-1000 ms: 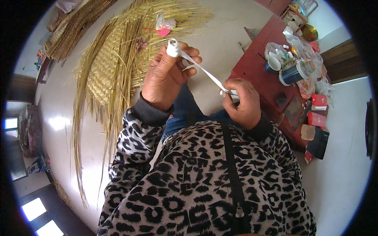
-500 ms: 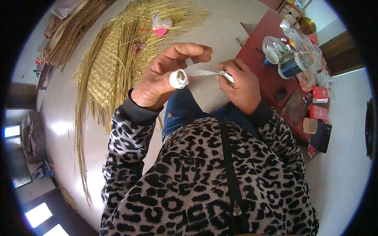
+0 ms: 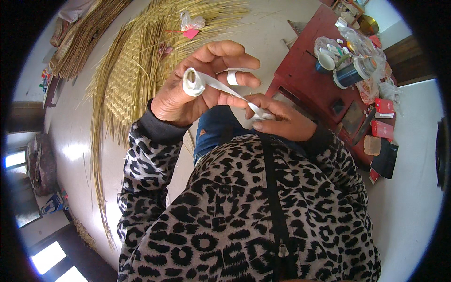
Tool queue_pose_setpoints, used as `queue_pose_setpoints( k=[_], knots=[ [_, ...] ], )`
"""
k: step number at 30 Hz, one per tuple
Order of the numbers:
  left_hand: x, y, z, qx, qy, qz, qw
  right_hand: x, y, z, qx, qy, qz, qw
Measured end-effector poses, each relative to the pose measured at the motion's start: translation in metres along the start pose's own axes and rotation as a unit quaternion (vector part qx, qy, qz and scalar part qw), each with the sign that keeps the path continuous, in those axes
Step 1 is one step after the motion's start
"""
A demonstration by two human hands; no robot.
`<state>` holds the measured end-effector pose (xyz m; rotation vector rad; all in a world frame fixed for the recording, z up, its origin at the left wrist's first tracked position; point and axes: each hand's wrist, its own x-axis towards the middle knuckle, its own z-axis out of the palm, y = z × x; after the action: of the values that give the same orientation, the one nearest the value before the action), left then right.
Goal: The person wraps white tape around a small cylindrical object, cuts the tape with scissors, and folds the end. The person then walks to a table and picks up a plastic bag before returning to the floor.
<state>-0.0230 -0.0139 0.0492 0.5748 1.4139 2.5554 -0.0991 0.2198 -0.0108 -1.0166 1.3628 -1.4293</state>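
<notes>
My left hand (image 3: 206, 80) is raised in front of me, with its fingers spread and slightly curled. White tape (image 3: 193, 86) is wrapped around its thumb, the tip showing through the open end. Another white band circles one of its fingers. From the thumb a narrow strip runs across the palm to my right hand (image 3: 284, 117), which pinches the strip's tape between thumb and fingers, close below the left fingers. The bunched white piece in the right hand is partly hidden by the fingers.
A partly woven straw mat (image 3: 127, 89) with long loose strips lies on the floor ahead and left. Bundled dry stalks (image 3: 80, 51) are at the far left. On the right, a red table (image 3: 300, 70) bears a blue flask (image 3: 350, 77), cups, plastic bags and red boxes.
My left hand has turned and opened wider, moving its taped thumb left and up. My right hand has moved down and rotated, keeping hold of the strip. The finger band shows more plainly.
</notes>
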Motion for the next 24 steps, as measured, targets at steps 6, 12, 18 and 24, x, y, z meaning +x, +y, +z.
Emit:
queue_pose_setpoints(
  k=[6, 12, 18, 24],
  knots=[
    [0.003, 0.003, -0.003, 0.011, -0.046, -0.001, 0.999, -0.007, 0.009, 0.003, 0.233, -0.076, 0.045, 0.968],
    [0.001, 0.005, -0.005, 0.040, -0.049, -0.020, 0.998, -0.016, 0.018, 0.002, 0.341, -0.060, -0.005, 0.938],
    [0.001, 0.005, -0.009, 0.029, -0.069, -0.001, 0.997, -0.031, 0.002, -0.014, 0.210, -0.051, 0.051, 0.975],
    [-0.007, 0.020, -0.010, 0.062, -0.096, -0.064, 0.991, -0.032, -0.023, -0.043, -0.078, 0.040, 0.021, 0.996]
  ],
)
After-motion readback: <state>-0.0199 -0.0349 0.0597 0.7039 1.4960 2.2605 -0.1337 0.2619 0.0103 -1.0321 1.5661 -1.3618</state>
